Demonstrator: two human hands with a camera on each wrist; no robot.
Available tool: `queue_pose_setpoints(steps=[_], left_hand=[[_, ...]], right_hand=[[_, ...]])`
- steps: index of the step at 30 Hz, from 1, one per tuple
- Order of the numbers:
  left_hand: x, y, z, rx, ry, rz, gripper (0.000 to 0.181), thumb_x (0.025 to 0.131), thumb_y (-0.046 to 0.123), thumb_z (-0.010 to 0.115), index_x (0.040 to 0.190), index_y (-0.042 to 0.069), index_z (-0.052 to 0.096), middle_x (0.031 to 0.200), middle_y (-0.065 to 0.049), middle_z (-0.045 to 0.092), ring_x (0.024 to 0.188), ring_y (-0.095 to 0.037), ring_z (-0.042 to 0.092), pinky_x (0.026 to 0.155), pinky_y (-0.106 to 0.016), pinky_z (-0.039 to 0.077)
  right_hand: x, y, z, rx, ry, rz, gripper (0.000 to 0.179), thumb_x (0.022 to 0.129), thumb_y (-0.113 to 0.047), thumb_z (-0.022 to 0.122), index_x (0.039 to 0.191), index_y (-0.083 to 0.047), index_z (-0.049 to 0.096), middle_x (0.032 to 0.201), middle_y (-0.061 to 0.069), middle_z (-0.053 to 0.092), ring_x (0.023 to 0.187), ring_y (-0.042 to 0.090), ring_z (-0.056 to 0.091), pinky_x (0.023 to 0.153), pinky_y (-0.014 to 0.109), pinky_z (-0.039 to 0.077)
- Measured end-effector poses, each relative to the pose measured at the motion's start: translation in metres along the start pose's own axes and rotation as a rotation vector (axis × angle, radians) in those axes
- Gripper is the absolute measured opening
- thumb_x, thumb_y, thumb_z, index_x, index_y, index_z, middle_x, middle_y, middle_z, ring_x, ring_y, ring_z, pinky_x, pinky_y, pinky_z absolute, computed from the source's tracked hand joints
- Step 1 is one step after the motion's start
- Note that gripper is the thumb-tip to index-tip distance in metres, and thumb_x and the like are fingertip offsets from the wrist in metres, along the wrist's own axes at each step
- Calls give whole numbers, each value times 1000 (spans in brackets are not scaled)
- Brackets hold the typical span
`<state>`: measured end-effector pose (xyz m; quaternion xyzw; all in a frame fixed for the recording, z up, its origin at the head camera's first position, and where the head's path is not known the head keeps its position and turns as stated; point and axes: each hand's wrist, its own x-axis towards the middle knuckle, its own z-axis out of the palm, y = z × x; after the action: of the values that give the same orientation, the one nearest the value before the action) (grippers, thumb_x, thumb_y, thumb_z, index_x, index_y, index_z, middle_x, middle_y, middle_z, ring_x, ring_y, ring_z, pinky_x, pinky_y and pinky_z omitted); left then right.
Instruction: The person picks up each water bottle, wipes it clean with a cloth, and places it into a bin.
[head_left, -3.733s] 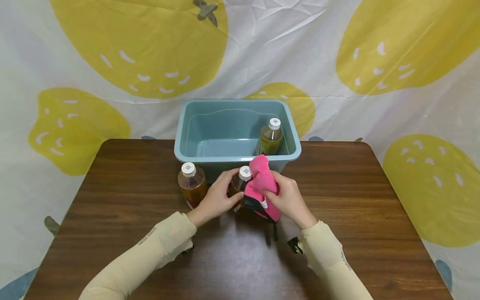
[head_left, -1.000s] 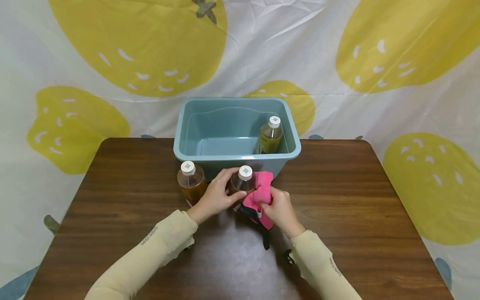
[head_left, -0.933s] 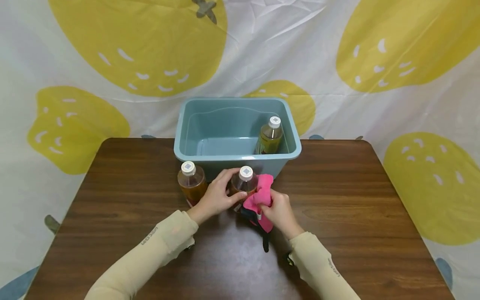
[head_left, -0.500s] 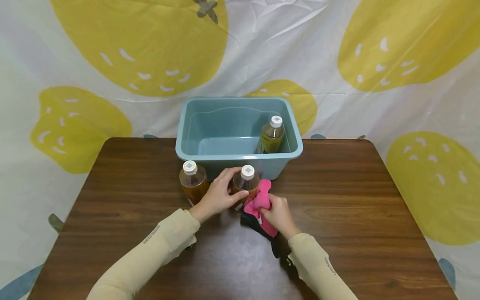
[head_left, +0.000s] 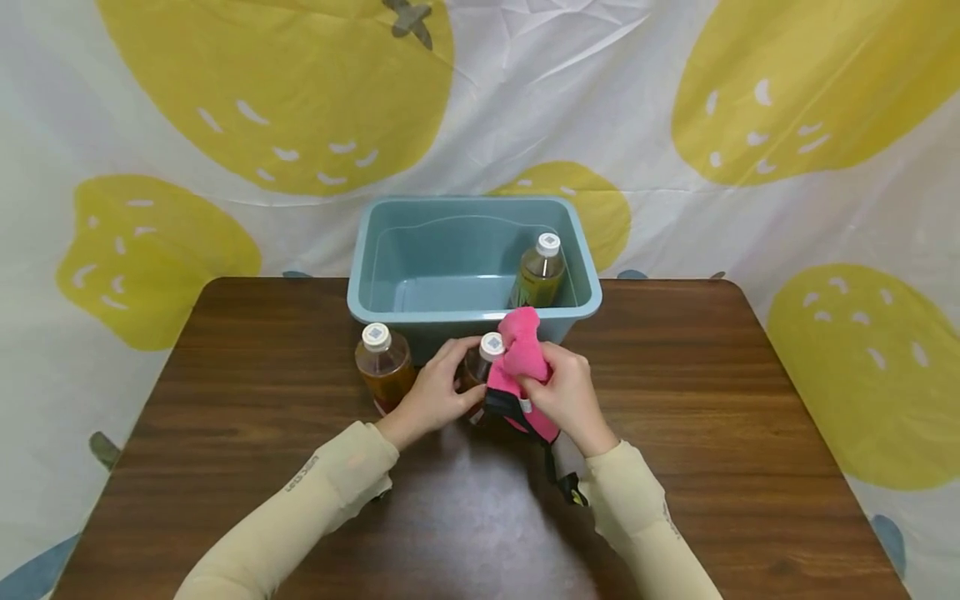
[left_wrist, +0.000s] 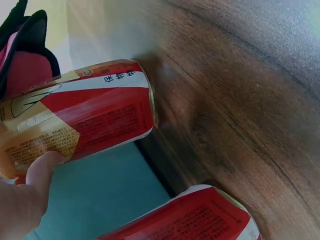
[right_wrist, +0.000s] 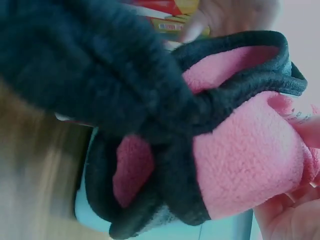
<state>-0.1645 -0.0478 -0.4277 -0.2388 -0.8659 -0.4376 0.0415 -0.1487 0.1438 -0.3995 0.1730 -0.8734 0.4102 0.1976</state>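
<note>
My left hand (head_left: 437,388) grips a white-capped drink bottle (head_left: 472,368) standing on the table before the bin. In the left wrist view the thumb lies on this bottle's red and yellow label (left_wrist: 100,112). A bunched pink cloth (head_left: 522,354) with black edging is pinched in my right hand (head_left: 572,392), up against the bottle's right side and hiding part of it. The right wrist view shows the cloth's fleecy folds (right_wrist: 250,155) and dark border close up. Left of my left hand stands a second bottle (head_left: 385,367) with amber liquid.
A blue-green plastic bin (head_left: 468,317) sits at the back of the brown wooden table (head_left: 712,400). Inside it, at the right, stands a bottle with a green-yellow label (head_left: 538,279). Behind hangs a white curtain (head_left: 555,92) with yellow fruit prints.
The right hand and pink cloth slid down the bottle's side, then came back up toward the cap within the last half second. The left hand stays on the bottle.
</note>
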Motion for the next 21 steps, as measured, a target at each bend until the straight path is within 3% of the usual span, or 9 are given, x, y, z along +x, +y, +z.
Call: queue_pose_setpoints(steps=[12,21], left_hand=[[-1,-1,-1,5,3,-22,58,76,24,72,126,11,46,112,-8,51,90,-19,50,72,-35,50],[-1,-3,2,28,19,13,59,76,27,72,126,11,45,113,-8,52,88,-19,52,68,-31,50]], right_hand=[[-10,14,5,46,-111,133,17,67,1,72,80,0,61,67,10,62,57,17,50,53,29,45],[-40,43,35,-75,-113,129,18,62,3,72,75,-1,59,65,11,63,57,20,54,53,36,47]])
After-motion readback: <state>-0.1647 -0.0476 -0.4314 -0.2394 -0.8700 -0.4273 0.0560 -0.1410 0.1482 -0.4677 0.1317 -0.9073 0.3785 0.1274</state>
